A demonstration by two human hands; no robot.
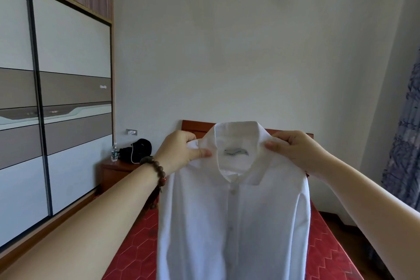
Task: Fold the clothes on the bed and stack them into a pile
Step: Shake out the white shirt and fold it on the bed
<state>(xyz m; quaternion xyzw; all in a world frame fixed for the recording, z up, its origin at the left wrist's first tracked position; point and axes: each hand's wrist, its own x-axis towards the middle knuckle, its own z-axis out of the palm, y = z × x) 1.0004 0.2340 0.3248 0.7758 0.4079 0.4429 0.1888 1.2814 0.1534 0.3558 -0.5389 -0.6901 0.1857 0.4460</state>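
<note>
A: The white dress shirt (234, 207) hangs lower centre of the frame, above the red bed (136, 243). How is it held?

B: The left hand (179, 154) pinches one shoulder seam beside the collar; the right hand (297, 152) pinches the other, thumbs in front.

A: What is the risk?

B: Likely an uneven lowering: the sleeves hang loose at the sides and could bunch underneath, creasing the fold. A slipping pinch would drop one shoulder.

Both forearms are showing bare, sleeveless; the left wrist is wearing a brown beaded bracelet (152, 167) with one reddish bead.
</note>
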